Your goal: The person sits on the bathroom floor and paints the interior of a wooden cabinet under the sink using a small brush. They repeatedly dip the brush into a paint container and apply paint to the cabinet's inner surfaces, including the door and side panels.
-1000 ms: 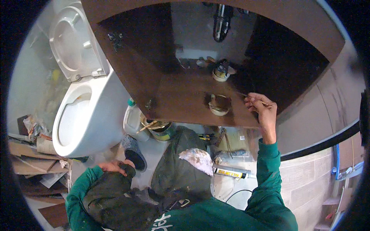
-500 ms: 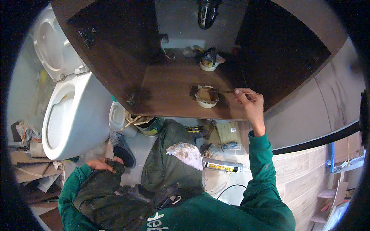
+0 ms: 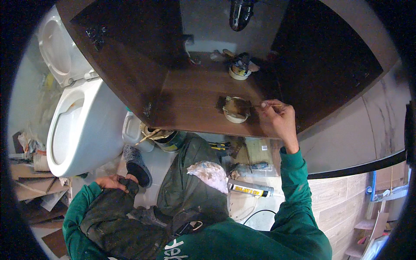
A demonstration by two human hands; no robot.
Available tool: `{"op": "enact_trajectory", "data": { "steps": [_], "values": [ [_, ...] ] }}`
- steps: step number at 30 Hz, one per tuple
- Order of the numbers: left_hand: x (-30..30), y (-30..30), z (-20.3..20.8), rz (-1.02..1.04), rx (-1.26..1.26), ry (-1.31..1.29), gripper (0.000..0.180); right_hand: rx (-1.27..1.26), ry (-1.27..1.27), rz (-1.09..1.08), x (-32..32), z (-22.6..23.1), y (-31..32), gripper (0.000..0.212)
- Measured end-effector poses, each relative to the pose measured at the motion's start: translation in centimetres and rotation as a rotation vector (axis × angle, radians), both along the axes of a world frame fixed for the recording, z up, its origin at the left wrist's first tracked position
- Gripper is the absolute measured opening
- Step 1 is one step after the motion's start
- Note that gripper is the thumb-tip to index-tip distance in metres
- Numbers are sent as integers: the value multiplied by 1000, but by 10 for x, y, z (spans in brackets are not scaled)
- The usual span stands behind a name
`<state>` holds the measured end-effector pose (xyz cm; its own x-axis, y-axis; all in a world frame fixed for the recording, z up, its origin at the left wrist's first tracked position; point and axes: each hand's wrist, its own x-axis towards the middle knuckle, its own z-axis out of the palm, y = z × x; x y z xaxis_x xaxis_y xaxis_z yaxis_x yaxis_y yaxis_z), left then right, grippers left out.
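My right hand [image 3: 281,119] pinches a thin brown stick [image 3: 256,105], its far end over a small round white tub [image 3: 235,117]. A dark, stained flat piece [image 3: 236,104] lies across the tub's top; whether the stick touches it, I cannot tell. The tub stands near the front edge of the brown cabinet floor [image 3: 190,110]. Behind it, a second white tub [image 3: 239,76] holds crumpled dark and pale scraps. My left hand [image 3: 113,183] rests on my left trouser leg with its fingers laid over the cloth, holding nothing. A stained white rag [image 3: 210,175] lies on my right thigh.
A black drain trap [image 3: 241,15] hangs inside the cabinet. The toilet [image 3: 71,134] stands at the left, beside a dark green bucket [image 3: 171,141]. A sealant cartridge [image 3: 251,189] and tools [image 3: 219,147] lie below the cabinet's front. Cardboard scraps [image 3: 41,177] are stacked at far left.
My right hand stays over the cabinet floor with the stick, tilted slightly differently at the tub. The view has shifted a little. My left hand rests as before.
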<state>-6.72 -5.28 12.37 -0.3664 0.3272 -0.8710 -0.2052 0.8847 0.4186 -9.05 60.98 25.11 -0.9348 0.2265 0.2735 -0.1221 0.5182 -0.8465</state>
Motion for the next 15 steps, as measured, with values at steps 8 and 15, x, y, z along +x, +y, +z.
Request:
{"op": "enact_trajectory", "data": {
  "steps": [8,15],
  "values": [
    [4,4,5,50,7,-31,47,132,24,-33,0,0,-6,22],
    [2,2,0,63,-11,-76,66,158,10,-47,2,6,-7,24]
  ]
}}
